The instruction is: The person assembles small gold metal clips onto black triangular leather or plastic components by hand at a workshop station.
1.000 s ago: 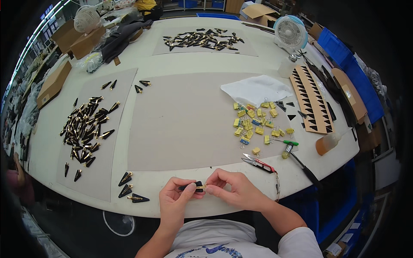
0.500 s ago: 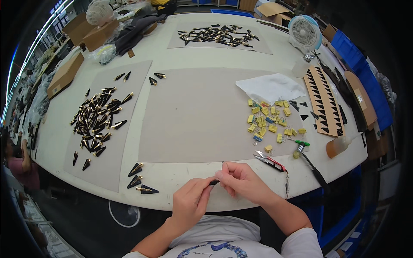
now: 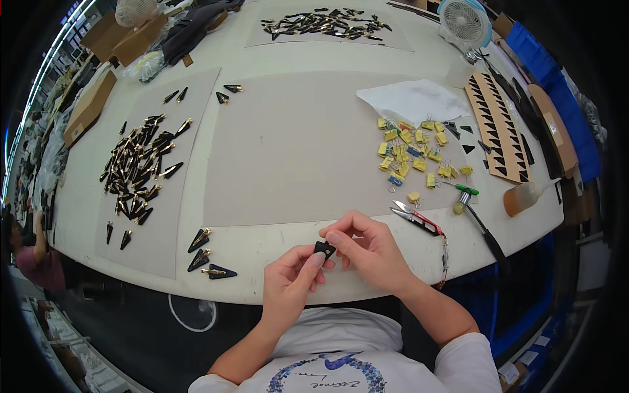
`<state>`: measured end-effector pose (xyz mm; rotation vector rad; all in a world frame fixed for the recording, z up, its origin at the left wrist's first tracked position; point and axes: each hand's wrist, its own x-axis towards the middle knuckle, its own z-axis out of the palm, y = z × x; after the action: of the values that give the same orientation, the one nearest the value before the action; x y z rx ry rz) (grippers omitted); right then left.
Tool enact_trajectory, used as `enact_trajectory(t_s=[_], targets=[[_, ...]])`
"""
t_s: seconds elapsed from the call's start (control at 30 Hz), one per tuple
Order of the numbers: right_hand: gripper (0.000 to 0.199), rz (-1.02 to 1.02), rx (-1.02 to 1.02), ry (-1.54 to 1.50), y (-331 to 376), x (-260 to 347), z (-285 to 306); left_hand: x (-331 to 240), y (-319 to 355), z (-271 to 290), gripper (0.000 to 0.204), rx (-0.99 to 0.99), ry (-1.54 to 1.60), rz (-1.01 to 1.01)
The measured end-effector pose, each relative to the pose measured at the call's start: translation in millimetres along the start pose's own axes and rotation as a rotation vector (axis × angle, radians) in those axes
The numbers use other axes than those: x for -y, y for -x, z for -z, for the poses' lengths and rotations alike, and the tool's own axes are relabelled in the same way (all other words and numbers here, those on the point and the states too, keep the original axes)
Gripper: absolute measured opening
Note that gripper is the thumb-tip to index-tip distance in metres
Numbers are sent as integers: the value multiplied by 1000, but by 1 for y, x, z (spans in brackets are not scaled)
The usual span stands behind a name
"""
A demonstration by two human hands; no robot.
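Note:
Between my two hands, just beyond the table's near edge, is a small black triangular piece (image 3: 324, 248) with a gold dot on its face. My left hand (image 3: 288, 278) pinches it from below with thumb and fingers. Thumb and forefinger of my right hand (image 3: 373, 255) close on its upper right side; their tips cover part of it. To the left of my hands lie three black triangular hair clips with gold metal, the nearest hair clip (image 3: 220, 271) pointing right.
Black clips (image 3: 137, 164) are heaped at left, more clips (image 3: 324, 25) at the back. At right lie yellow binder clips (image 3: 419, 135), a white cloth (image 3: 416, 101), snips (image 3: 419, 219), a hammer (image 3: 481, 229), an amber bottle (image 3: 521, 198) and a card of black triangles (image 3: 496, 124). A fan (image 3: 464, 24) stands beyond.
The black piece has turned so its flat face with the gold dot shows. My hands have shifted a little, with the left fingers now more spread beneath it. The whole view has tilted slightly.

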<state>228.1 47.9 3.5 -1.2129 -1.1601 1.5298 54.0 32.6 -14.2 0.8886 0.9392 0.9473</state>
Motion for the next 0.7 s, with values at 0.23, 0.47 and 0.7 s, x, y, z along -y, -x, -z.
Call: enact_trajectory(t_s=[0.23,0.47,0.7], targets=[[14,52,-11,-89,-1,-13,-7,6,0,-2,18,-72,-31,-71],[16,-2,63,-158,-7,-6,-6,4,-4,-2,16,-24,20,-82],[23,-117,86,-124,4,-4,-3,3,0,11,22,-144,-612,-608]])
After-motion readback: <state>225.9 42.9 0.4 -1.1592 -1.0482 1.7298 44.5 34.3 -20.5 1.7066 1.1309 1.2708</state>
